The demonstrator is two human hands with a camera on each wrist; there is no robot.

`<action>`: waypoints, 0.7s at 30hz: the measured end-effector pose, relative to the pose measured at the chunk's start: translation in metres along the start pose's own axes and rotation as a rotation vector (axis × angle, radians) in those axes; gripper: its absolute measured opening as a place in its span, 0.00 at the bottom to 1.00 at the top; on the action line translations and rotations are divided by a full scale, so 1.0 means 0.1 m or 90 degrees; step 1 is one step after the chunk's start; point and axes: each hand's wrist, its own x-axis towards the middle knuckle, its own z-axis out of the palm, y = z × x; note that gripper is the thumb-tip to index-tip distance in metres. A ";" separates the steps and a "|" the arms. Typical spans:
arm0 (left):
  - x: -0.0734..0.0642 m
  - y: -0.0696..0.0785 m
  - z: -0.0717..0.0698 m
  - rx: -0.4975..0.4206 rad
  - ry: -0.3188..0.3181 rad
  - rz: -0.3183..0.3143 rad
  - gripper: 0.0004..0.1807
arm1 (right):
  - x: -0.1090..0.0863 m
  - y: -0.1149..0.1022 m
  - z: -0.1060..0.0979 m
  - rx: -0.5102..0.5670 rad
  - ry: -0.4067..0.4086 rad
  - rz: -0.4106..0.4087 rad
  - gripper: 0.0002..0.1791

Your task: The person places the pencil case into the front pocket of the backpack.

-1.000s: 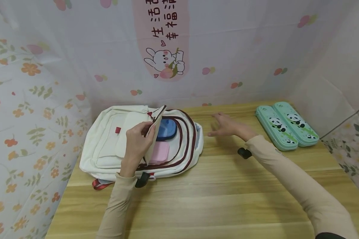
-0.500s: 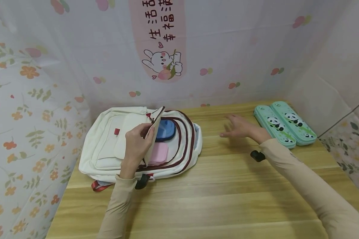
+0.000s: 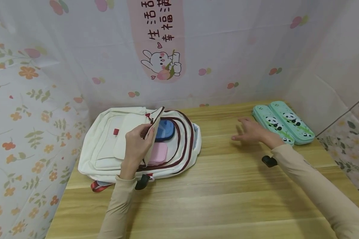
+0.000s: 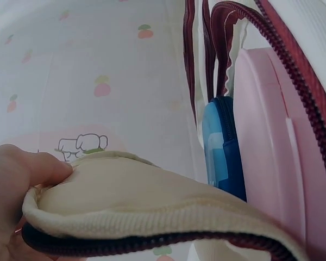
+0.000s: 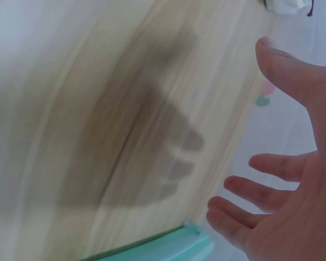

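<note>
A white backpack (image 3: 107, 142) with dark red zips lies on its back at the left of the table. My left hand (image 3: 136, 142) pinches the edge of its front flap (image 4: 125, 201) and holds it raised. Inside the opened pocket sit a blue zipped case (image 3: 165, 130) and, nearer me, a pink box (image 3: 158, 152); both also show in the left wrist view. My right hand (image 3: 251, 132) hovers above the table with fingers spread and nothing in them. Just to its right lie two mint-green pencil cases (image 3: 272, 122) with panda pictures, side by side.
The wooden table (image 3: 203, 199) runs up to a patterned cloth (image 3: 215, 49) at the back. Another flowered cloth (image 3: 33, 132) hangs along the left side. A red strap loop (image 3: 98, 186) sticks out from the backpack's near side.
My right hand has moved right, away from the backpack and closer to the green pencil cases. The left hand stays on the flap. The head view has shifted slightly.
</note>
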 end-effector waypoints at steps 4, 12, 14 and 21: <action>0.00 -0.01 0.00 -0.006 -0.004 -0.003 0.08 | -0.04 0.10 0.00 -0.012 0.020 0.000 0.55; 0.00 0.00 -0.02 0.012 0.000 -0.003 0.08 | -0.17 0.26 -0.02 -0.031 0.041 0.028 0.56; 0.00 0.00 -0.03 0.016 -0.002 -0.006 0.08 | -0.21 0.29 -0.03 -0.033 0.048 0.035 0.56; -0.01 0.01 -0.03 0.011 -0.007 -0.006 0.09 | -0.32 0.42 -0.03 -0.042 0.079 0.046 0.54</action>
